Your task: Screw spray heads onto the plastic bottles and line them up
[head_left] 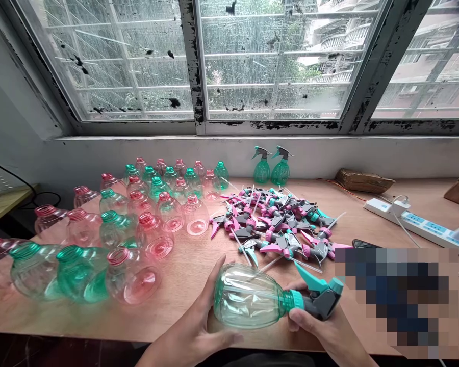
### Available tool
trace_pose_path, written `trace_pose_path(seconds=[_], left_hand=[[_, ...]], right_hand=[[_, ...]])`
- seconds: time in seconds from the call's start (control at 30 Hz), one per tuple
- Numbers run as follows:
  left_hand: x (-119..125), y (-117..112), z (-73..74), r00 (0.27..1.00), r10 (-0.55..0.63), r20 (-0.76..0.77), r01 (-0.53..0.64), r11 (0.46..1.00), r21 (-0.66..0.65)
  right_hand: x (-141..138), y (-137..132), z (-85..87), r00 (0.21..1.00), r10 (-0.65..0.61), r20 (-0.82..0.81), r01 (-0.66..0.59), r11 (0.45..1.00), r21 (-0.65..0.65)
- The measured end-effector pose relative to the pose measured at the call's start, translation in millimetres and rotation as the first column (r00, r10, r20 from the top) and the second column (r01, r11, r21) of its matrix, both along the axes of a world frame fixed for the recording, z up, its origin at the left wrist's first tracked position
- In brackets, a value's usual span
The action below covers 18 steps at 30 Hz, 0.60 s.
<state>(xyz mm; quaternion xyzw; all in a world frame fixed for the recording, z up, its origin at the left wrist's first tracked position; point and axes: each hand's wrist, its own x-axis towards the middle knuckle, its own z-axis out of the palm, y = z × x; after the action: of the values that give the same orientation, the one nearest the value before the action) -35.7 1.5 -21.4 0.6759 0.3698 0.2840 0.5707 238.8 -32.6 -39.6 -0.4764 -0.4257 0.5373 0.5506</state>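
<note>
My left hand (199, 326) is wrapped around the body of a clear green spray bottle (248, 298) lying on its side near the table's front edge. My right hand (321, 326) grips the grey and teal trigger head (321, 295) sitting on the bottle's neck. Just beyond lies a pile of loose pink, teal and grey trigger heads (279, 224) with dip tubes. To the left stand several open pink and green bottles (145, 214).
Two finished green spray bottles (271, 168) stand by the window sill. A white power strip (416, 224) with cables and a brown package (363, 179) lie at the right. A blurred-out patch (398, 295) covers the right front of the wooden table (183, 285).
</note>
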Motion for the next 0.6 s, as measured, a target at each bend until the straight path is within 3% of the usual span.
trace_pose_path(seconds=[0.17,0.43,0.6], left_hand=[[-3.0,2.7,-4.3,0.995,-0.039,0.091,0.045,0.997,-0.069],[-3.7,2.8,-5.2,0.999,-0.037,-0.031,0.038,0.998,0.045],[-2.9,2.2,-5.8,0.996,-0.028,0.084,0.034,0.997,-0.064]], right_hand=[[0.0,-0.1,0.3,1.0,0.001,0.009,-0.001,1.0,0.002],[0.2,0.8,2.6,1.0,-0.012,0.027,0.012,1.0,0.017],[1.1,2.3,-3.2,0.999,-0.003,0.045,0.0,0.999,0.053]])
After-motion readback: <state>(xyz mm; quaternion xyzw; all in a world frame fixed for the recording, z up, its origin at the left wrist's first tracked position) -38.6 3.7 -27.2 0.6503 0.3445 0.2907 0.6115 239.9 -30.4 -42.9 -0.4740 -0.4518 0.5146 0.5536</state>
